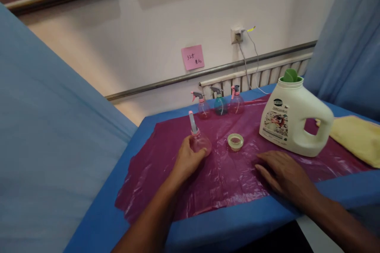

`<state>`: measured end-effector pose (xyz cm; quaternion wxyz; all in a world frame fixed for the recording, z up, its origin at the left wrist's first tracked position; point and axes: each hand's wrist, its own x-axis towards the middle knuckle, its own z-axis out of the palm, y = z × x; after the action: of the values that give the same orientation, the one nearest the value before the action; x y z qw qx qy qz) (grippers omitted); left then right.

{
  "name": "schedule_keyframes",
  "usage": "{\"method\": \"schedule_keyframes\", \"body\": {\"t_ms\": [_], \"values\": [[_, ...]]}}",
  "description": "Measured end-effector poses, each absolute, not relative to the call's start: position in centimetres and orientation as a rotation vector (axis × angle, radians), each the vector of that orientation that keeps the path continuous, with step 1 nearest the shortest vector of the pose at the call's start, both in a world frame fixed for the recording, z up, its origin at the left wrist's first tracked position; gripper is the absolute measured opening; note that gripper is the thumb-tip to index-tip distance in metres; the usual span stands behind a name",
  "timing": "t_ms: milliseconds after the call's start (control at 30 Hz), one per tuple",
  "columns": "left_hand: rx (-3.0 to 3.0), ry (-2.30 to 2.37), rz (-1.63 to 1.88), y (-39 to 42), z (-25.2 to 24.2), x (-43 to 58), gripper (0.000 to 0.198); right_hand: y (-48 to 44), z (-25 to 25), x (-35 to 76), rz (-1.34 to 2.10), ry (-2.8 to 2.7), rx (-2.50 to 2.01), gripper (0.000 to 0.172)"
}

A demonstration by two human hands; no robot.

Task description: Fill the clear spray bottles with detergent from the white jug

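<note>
My left hand (190,157) is wrapped round the lower part of a clear pink spray bottle (202,142), which stands upright on a dark red plastic sheet (160,154). My right hand (280,170) rests over the sheet with its fingers stretched out, holding nothing. Between the hands and a little farther back lies a pale green ring-shaped cap (235,141). Behind my right hand stands a large cream jug (292,122) with a handle and a label; something green (290,75) sits in its mouth.
Along the back edge stand three more spray bottles, one pink (203,108), one teal (220,105) and one pink (236,103). A folded yellow cloth (356,138) lies at the right. Blue curtains (44,126) hang on both sides; a cable (246,63) runs from the wall socket.
</note>
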<state>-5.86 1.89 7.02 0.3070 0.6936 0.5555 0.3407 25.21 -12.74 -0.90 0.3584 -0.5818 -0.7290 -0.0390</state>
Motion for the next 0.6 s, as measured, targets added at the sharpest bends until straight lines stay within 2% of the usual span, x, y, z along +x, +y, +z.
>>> {"method": "schedule_keyframes", "body": {"t_ms": [200, 333, 600], "values": [[1.809, 1.687, 1.008, 9.5, 8.6, -8.2, 0.058, -15.3, -1.5, 27.0, -0.199, -1.818, -1.455, 0.025], [1.800, 1.741, 1.046, 14.1, 9.1, -9.0, 0.050, -16.4, -3.5, 28.2, -0.313, -1.803, -1.448, 0.031], [1.812, 1.710, 1.075, 19.2, 8.0, -8.6, 0.034, -16.5, -4.5, 28.1, -0.324, -1.784, -1.491, 0.034]]}}
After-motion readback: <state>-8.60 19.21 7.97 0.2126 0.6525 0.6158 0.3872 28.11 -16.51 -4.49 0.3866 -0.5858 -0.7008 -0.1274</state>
